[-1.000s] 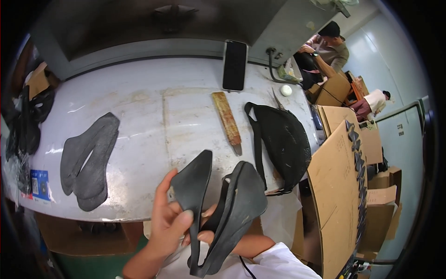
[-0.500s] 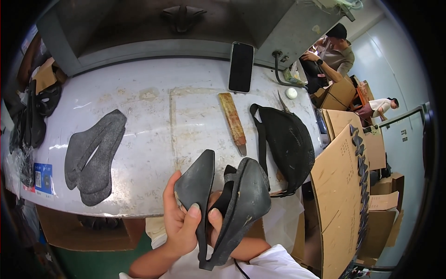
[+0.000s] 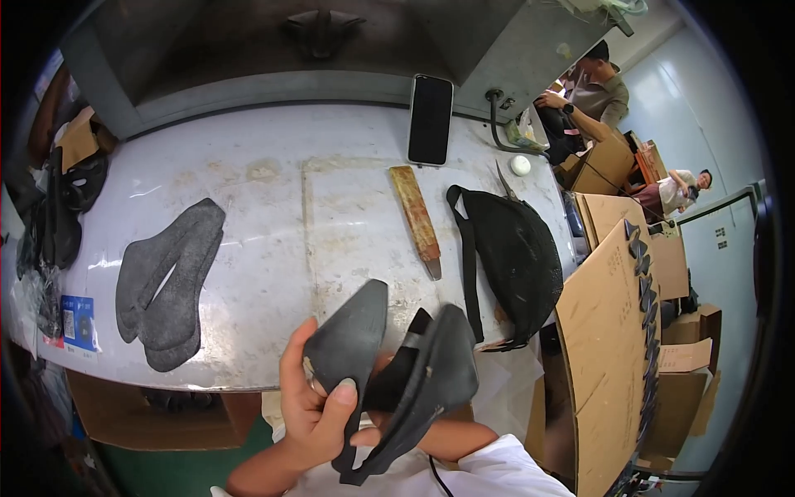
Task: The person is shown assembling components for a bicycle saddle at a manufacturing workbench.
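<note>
My left hand (image 3: 319, 414) is closed around a dark grey wedge shoe sole (image 3: 348, 331), thumb on its near edge. Beside it I hold a black wedge sandal (image 3: 435, 389) with a black strap (image 3: 396, 377) showing on its inner side. Narrow ends of both point down toward me and come close together. My right hand (image 3: 367, 436) grips the sandal from behind; its thumb shows, most fingers are hidden. On the table at left lie overlapping grey sole-shaped pieces (image 3: 170, 286). A flat tool with a worn, yellow-brown handle (image 3: 414, 217) lies beyond my hands.
A black waist pouch (image 3: 513, 257), a phone (image 3: 431, 120) and a white round object (image 3: 520, 166) lie on the white table (image 3: 257, 248). A metal housing (image 3: 248, 93) stands behind. Cardboard boxes (image 3: 609, 331) crowd the right; two people are beyond. Black items (image 3: 62, 207) pile at far left.
The sole and sandal have come lower and spread farther apart at the top, showing more of the strap. The person at far right has turned.
</note>
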`<state>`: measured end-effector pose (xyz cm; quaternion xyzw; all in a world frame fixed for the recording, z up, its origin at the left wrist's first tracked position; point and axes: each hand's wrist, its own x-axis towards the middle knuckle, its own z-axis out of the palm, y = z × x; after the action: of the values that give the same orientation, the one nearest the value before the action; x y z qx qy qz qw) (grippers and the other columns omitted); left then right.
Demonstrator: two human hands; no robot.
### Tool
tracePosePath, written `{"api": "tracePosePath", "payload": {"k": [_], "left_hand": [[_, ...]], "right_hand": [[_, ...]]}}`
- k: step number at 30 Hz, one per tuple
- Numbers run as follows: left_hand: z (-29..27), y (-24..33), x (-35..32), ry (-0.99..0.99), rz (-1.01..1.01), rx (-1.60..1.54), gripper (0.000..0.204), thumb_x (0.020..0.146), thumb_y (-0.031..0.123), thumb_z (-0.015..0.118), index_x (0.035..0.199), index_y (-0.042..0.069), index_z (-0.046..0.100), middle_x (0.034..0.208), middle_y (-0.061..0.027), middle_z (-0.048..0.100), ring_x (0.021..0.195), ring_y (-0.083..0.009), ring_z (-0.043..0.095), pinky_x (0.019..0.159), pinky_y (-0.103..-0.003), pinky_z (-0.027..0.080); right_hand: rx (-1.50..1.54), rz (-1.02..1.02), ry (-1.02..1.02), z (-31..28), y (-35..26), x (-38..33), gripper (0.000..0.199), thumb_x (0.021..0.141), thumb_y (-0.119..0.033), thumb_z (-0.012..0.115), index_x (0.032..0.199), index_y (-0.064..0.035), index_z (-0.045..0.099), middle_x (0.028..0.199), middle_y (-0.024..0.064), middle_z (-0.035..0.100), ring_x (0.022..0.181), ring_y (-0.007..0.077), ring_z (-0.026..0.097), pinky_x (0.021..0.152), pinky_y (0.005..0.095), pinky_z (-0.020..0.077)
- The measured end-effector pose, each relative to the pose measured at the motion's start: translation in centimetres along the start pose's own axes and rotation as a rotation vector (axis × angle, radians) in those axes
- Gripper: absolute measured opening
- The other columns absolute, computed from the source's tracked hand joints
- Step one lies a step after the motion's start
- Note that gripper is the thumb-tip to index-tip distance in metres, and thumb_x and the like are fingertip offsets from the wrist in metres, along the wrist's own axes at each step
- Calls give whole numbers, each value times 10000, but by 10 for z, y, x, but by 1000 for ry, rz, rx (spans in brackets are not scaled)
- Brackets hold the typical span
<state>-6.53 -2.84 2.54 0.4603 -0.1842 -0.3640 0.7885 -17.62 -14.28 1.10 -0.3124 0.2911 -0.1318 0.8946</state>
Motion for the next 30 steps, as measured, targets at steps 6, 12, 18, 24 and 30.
{"api": "tracePosePath", "payload": {"k": [6, 12, 18, 24, 30], "left_hand": [[-23, 35, -4, -187, -324, 19, 704, 883, -27, 532, 1485, -5, 168, 1207, -135, 596, 1032, -120, 590, 892, -239, 424], [-33, 29, -3, -270, -403, 3, 667, 913, -39, 538, 1485, 2, 197, 1021, -103, 656, 890, -54, 578, 772, -192, 423], [-21, 33, -4, -147, -505, -139, 709, 879, -40, 571, 1487, 14, 210, 1064, -95, 648, 926, -76, 597, 813, -196, 436], [-33, 39, 7, -348, -496, 148, 808, 832, 82, 696, 1488, 29, 228, 965, -72, 643, 821, -92, 622, 690, -212, 466], [-28, 57, 34, -562, 299, 1040, 908, 619, 195, 839, 1399, 11, 411, 1039, -166, 590, 808, -306, 598, 684, -348, 498]], "right_hand": [[-183, -210, -311, -19, -22, 11, 152, 806, -79, 728, 869, 38, 653, 914, 168, 667, 830, 245, 650, 738, 314, 507], [-673, -688, -173, -25, -18, 11, 151, 689, 88, 752, 803, 28, 673, 981, 125, 563, 901, 228, 583, 765, 300, 484], [-442, -965, -138, -11, -2, 19, 149, 695, 120, 731, 804, 55, 654, 1202, 193, 479, 1146, 373, 528, 915, 435, 497], [-489, -745, -256, -14, -17, -4, 159, 706, 141, 704, 822, 71, 621, 1259, 237, 481, 1181, 437, 540, 914, 453, 536], [-877, -941, -441, -9, -15, -5, 388, 742, 86, 728, 1102, 84, 582, 1269, 265, 541, 1151, 370, 576, 919, 392, 506]]}}
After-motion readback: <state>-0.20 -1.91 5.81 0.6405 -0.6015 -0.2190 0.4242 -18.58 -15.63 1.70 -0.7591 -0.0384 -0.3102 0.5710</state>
